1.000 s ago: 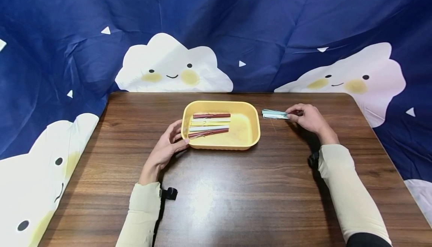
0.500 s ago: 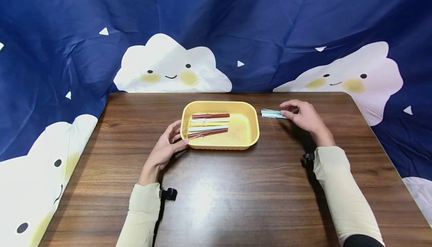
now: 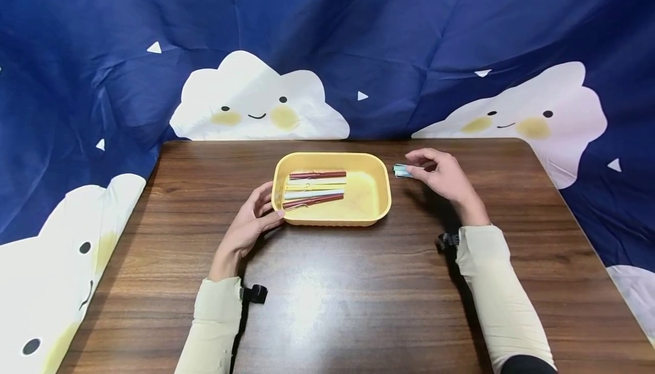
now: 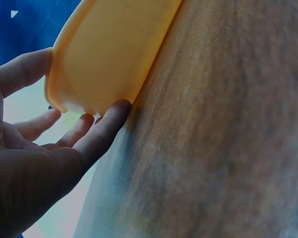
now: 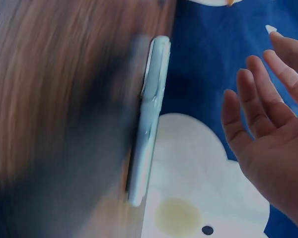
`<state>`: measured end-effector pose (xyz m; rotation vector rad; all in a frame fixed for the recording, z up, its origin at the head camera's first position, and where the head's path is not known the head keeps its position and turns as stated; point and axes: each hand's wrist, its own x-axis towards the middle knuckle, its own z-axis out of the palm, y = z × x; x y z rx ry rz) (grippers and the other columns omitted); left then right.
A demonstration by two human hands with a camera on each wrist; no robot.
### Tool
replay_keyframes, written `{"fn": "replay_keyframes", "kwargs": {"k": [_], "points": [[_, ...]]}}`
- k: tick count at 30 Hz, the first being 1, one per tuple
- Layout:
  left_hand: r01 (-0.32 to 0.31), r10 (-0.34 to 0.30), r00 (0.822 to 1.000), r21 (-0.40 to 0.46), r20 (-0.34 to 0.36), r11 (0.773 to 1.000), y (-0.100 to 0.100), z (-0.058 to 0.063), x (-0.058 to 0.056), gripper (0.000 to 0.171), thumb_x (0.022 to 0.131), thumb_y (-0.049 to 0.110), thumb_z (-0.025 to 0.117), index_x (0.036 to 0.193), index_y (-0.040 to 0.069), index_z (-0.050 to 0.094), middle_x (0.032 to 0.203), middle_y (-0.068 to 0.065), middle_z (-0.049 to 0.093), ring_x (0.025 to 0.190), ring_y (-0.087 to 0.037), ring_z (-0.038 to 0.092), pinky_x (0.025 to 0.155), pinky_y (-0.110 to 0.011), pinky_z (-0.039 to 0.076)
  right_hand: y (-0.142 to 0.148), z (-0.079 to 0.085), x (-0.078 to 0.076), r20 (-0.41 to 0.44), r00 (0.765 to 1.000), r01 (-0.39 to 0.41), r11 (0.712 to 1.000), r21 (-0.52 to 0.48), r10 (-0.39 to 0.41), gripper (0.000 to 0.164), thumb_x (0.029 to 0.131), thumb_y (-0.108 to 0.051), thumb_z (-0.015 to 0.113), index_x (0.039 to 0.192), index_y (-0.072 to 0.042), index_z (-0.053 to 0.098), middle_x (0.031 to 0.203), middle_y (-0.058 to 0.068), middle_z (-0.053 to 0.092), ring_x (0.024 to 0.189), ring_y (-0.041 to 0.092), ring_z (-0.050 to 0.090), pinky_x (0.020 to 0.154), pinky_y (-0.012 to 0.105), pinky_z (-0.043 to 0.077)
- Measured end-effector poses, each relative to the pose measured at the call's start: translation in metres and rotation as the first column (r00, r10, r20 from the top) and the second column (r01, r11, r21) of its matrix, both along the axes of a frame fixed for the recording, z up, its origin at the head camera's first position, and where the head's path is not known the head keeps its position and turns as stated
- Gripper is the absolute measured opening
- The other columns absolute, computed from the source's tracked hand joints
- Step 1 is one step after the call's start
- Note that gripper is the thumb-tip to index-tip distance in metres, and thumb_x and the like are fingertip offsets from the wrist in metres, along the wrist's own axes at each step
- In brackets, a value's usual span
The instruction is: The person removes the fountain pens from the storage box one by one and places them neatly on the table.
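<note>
My left hand [image 3: 245, 225] holds the left end of a yellow plastic tray [image 3: 381, 215]. In the left wrist view, the fingers and thumb of the left hand [image 4: 44, 153] touch the tray's wall [image 4: 109, 54]. Inside the tray lie several clip pens, among them a dark red pen [image 3: 314, 199] and a yellow pen [image 3: 309, 188]. Just right of the tray, pale blue pens [image 3: 401, 171] rest on the table, partly hidden by my right hand [image 3: 437, 174]. The right wrist view has the right hand [image 5: 273, 104] with extended, spread fingers, apart from a pale blue pen [image 5: 150, 119].
The brown wooden table [image 3: 348, 294] carries the tray near its back edge. A blue curtain [image 3: 399, 33] with white clouds hangs behind it and along the sides. Dark straps with small cameras [image 3: 256, 294] sit at both wrists.
My right hand has shifted left over the pale blue pens, covering more of them. The left hand and the tray stay in place; the whole view drifts slightly.
</note>
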<state>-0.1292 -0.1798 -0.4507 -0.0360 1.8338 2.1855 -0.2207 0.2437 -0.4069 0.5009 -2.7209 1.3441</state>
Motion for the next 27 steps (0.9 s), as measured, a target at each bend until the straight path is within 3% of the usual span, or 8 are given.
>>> {"fn": "replay_keyframes", "kwargs": {"k": [8,15,27], "points": [[-0.002,0.002,1.0,0.008,0.007,1.0,0.0,0.001,0.0,0.08,0.092,-0.011,0.064,0.159,0.009,0.024,0.154,-0.023,0.034,0.136,-0.037,0.04,0.092,-0.033,0.056,-0.029,0.009,0.009,0.021,0.999,-0.048,0.995,-0.083,0.05,0.029,0.09,-0.009,0.078,0.116,0.0,0.071,0.111,0.017,0.071,0.094,0.016,0.066,0.081,0.023,0.052],[0.001,-0.001,1.0,0.004,0.002,1.0,0.0,0.003,-0.001,0.079,0.092,-0.012,0.063,0.159,0.009,0.026,0.153,-0.024,0.035,0.135,-0.038,0.042,0.094,-0.036,0.056,-0.051,0.005,0.015,0.026,0.995,-0.093,0.989,-0.113,0.096,0.03,0.09,-0.004,0.077,0.118,0.004,0.07,0.112,0.02,0.069,0.098,0.03,0.064,0.08,0.026,0.051],[0.0,0.0,1.0,0.002,0.001,1.0,0.0,0.001,-0.001,0.08,0.092,-0.012,0.063,0.159,0.007,0.024,0.153,-0.024,0.035,0.136,-0.038,0.041,0.093,-0.035,0.056,-0.072,0.002,0.016,0.028,0.987,-0.154,0.983,-0.102,0.157,0.026,0.091,-0.009,0.077,0.116,-0.001,0.072,0.113,0.017,0.069,0.099,0.028,0.065,0.081,0.04,0.052]]}}
